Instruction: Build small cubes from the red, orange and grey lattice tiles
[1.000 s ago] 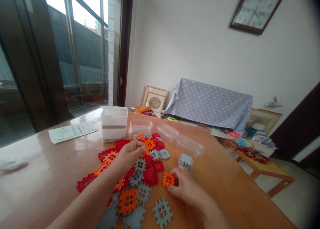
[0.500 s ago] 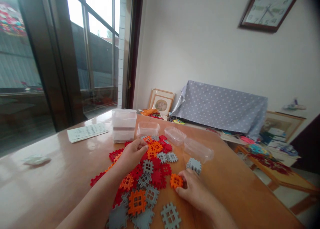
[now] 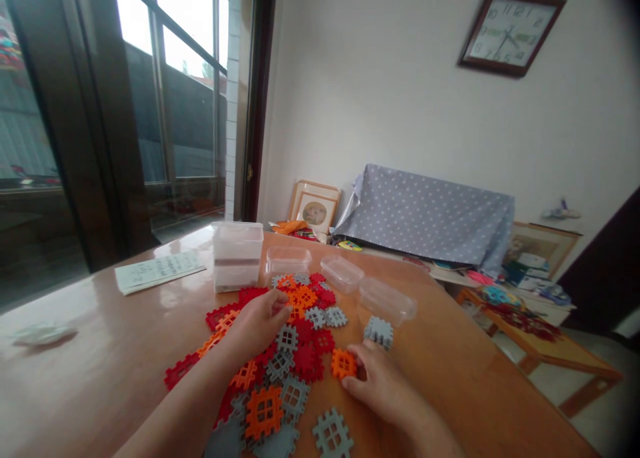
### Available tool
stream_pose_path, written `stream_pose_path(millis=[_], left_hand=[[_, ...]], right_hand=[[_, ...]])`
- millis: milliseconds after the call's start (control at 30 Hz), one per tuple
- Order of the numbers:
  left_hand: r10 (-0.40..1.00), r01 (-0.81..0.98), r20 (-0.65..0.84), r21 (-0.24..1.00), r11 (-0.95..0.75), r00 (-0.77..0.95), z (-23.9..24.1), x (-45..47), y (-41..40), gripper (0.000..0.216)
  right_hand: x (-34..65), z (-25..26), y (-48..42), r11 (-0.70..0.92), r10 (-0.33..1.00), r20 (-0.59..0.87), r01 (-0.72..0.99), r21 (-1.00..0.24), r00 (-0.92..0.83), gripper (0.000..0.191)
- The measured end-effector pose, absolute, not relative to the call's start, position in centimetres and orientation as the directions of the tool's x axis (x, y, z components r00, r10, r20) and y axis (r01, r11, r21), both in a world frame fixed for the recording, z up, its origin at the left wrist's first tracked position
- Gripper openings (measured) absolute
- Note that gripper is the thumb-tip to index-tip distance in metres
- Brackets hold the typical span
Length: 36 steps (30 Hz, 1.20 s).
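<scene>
Small orange tile (image 3: pixel 343 363) at the pile's right fringe, pinched by right hand (image 3: pixel 383 388) fingertips. Left hand (image 3: pixel 257 321) curled loosely on the red and grey pile (image 3: pixel 280 351); grip hard to tell. Loads of bare table (image 3: pixel 475 391) toward the right edge, clear tubs (image 3: pixel 387 300) just behind.

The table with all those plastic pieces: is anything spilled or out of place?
The tiles lie in a loose heap on the table, outside the clear tubs. A crumpled white scrap sits apart at the left.
</scene>
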<state>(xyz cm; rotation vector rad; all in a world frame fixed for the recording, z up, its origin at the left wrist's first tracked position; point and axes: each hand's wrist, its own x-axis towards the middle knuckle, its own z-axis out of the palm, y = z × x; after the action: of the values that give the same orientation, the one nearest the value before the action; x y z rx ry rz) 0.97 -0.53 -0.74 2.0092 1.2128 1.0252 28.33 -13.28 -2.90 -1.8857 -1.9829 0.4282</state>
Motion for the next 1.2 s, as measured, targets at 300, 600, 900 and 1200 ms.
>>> stream_pose_path(millis=[300, 600, 900, 1200], left_hand=[[0.925, 0.539, 0.31, 0.752, -0.38, 0.219, -0.7, -0.4, 0.3, 0.024], [0.928, 0.65, 0.289, 0.664, -0.37, 0.233, 0.2, -1.2, -0.2, 0.023], [0.924, 0.713, 0.215, 0.589, -0.38, 0.315, 0.9, -2.2, -1.1, 0.057], [0.937, 0.842, 0.033, 0.429, -0.327, 0.347, 0.5, -1.0, -1.8, 0.097]], right_hand=[[28.5, -3.4, -13.2, 0.059, 0.998, 0.058, 0.863, -0.502, -0.034, 0.028], [28.7, -3.8, -13.2, 0.051, 0.995, 0.096, 0.82, -0.57, 0.005, 0.052], [26.9, -3.1, -12.7, 0.144, 0.983, 0.176, 0.831, -0.537, -0.056, 0.037], [26.3, -3.9, -12.4, 0.185, 0.976, 0.198, 0.822, -0.539, -0.089, 0.035]])
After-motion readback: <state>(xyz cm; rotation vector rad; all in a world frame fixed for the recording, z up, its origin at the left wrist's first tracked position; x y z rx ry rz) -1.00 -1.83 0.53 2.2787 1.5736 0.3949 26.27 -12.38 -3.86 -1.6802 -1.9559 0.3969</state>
